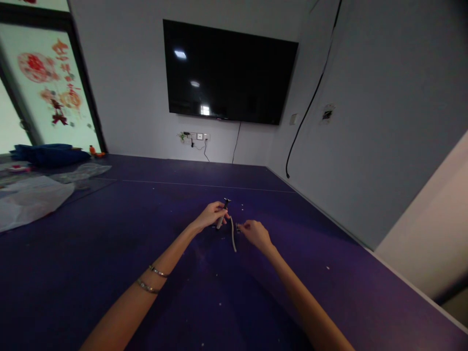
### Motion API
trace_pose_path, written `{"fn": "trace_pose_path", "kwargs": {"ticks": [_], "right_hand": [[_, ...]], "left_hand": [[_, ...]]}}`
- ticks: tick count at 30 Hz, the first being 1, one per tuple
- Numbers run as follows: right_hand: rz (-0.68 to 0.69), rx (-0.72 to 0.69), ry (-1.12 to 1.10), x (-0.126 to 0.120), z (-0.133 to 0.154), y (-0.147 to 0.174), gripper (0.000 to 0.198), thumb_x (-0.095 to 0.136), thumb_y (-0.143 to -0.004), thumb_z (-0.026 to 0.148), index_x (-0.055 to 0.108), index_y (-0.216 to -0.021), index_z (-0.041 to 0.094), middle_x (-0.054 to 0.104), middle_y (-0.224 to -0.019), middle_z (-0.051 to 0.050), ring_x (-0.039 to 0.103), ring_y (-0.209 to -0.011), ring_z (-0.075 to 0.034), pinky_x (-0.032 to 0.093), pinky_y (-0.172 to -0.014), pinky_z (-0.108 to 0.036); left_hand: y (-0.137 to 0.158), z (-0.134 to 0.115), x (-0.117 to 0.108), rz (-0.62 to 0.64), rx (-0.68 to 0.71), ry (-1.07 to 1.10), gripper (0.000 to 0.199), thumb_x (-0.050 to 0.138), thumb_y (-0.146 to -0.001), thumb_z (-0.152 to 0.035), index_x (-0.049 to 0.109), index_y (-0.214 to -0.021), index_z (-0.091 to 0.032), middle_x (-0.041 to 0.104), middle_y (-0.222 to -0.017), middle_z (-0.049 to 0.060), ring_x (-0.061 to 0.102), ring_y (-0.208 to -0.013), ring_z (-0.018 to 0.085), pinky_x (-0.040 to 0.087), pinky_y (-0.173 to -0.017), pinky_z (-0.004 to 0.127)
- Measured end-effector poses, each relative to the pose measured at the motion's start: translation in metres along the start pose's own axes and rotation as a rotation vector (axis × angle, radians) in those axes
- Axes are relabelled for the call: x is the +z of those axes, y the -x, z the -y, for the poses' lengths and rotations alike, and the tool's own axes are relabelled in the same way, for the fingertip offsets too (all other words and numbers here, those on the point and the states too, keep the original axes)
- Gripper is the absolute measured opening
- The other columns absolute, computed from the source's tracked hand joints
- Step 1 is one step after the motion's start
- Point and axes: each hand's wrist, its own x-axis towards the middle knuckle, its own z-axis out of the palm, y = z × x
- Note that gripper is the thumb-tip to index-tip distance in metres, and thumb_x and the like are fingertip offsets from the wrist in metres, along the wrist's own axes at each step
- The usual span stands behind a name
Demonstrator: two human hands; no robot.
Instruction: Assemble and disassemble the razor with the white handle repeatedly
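My left hand (213, 214) is closed around a slim tool (220, 223) with a pale grey handle, a dark neck and a small T-shaped top. It is held tilted, with its top up and away from me; its exact kind is too small to tell. To the right, my right hand (257, 233) pinches a small piece (238, 227) at its fingertips, too small to name. Between the two hands, a thin, pale, slightly curved strip (233, 236) runs toward me. Two bracelets (148, 286) circle my left forearm.
The dark purple surface (109, 273) bears scattered white specks. Clear plastic sheeting (32, 197) and a dark blue cloth bundle (51, 155) lie at the left. A black cable (305, 117) hangs by the right wall. A television (230, 73) hangs above wall sockets (199, 137).
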Motion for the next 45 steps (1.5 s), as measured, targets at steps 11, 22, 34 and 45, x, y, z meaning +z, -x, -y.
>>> {"fn": "trace_pose_path", "kwargs": {"ticks": [11,22,34,45], "right_hand": [[0.145,-0.057,0.228,0.025,0.033,0.003,0.035,0.043,-0.085,0.038,0.068,-0.087,0.014,0.069,-0.092,-0.014,0.066,-0.085,-0.027,0.047,-0.071,-0.032],[0.015,-0.224,-0.262,-0.033,-0.006,-0.024,0.038,0.036,-0.088,0.034,0.067,-0.079,0.014,0.068,-0.069,-0.007,0.061,-0.056,-0.014,0.044,-0.055,-0.023],[-0.042,-0.417,-0.569,-0.110,-0.001,0.001,0.023,0.059,-0.078,0.033,0.072,-0.093,0.023,0.071,-0.096,-0.004,0.065,-0.089,-0.021,0.048,-0.082,-0.032],[-0.130,-0.420,-0.524,-0.110,-0.005,0.000,0.021,0.062,-0.075,0.034,0.073,-0.089,0.023,0.072,-0.088,-0.006,0.065,-0.080,-0.020,0.050,-0.073,-0.031]], "left_hand": [[0.001,0.006,-0.006,0.088,0.099,0.016,0.025,0.065,-0.072,-0.023,0.042,-0.080,-0.017,0.066,-0.068,0.002,0.064,-0.058,0.013,0.047,-0.051,0.021],[0.004,0.005,-0.008,0.047,0.187,-0.022,0.024,0.066,-0.071,-0.024,0.043,-0.074,-0.016,0.068,-0.072,0.004,0.064,-0.070,0.015,0.046,-0.064,0.027],[0.009,0.002,-0.003,0.043,0.195,-0.062,0.024,0.066,-0.070,-0.022,0.043,-0.074,-0.017,0.069,-0.082,0.007,0.063,-0.073,0.015,0.043,-0.065,0.027],[0.014,-0.003,0.003,0.039,0.193,-0.074,0.021,0.064,-0.070,-0.017,0.044,-0.073,-0.017,0.068,-0.083,0.006,0.063,-0.078,0.016,0.044,-0.064,0.025]]}}
